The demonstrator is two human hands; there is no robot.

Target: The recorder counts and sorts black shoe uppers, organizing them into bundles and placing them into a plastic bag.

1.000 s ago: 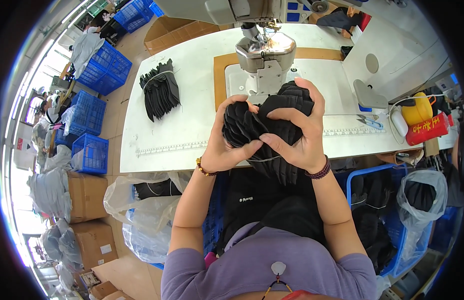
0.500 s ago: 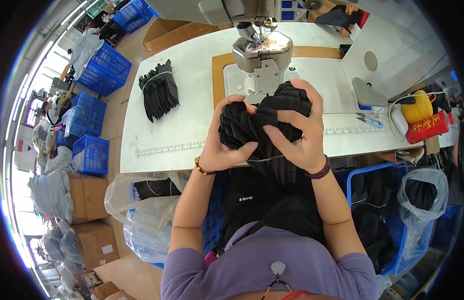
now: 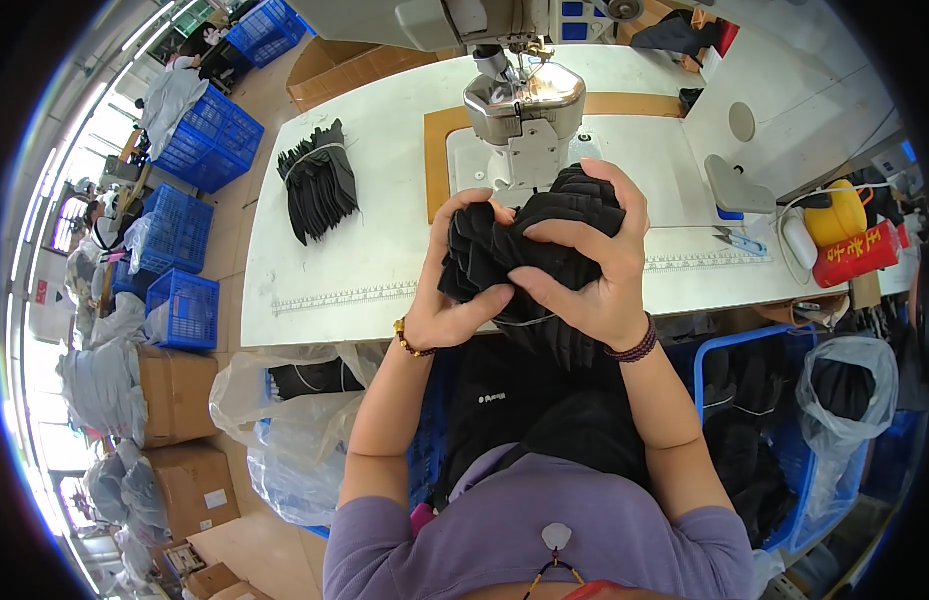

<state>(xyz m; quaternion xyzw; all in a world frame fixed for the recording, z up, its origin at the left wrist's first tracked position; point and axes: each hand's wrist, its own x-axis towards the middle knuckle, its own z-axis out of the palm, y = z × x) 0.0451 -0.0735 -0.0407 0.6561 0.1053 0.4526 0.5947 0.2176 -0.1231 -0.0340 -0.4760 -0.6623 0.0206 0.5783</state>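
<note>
Between my two hands is a thick bundle of black fabric pieces point(image 3: 568, 215), its layers fanned out at the top and a light tie around its lower part. My left hand point(image 3: 455, 275) grips the bundle's left side, thumb at the front and fingers behind. On its right side my right hand point(image 3: 600, 255) is wrapped round it, thumb and index finger across the front layers. The bundle is held over the table's front edge, just before the sewing machine point(image 3: 530, 110). Another tied bundle of black pieces point(image 3: 320, 182) lies on the white table point(image 3: 385, 240) to the left.
A ruler strip point(image 3: 345, 297) runs along the table front. Small blue-handled snips point(image 3: 742, 241) lie at right, near a red container point(image 3: 863, 254) and a yellow object point(image 3: 835, 212). Below stand a plastic bag point(image 3: 295, 440) at left and a blue basket point(image 3: 805, 480) of black fabric at right.
My right thumb and index finger have shifted slightly left across the layers, and the bundle's folds have moved a little. Both hands keep their hold.
</note>
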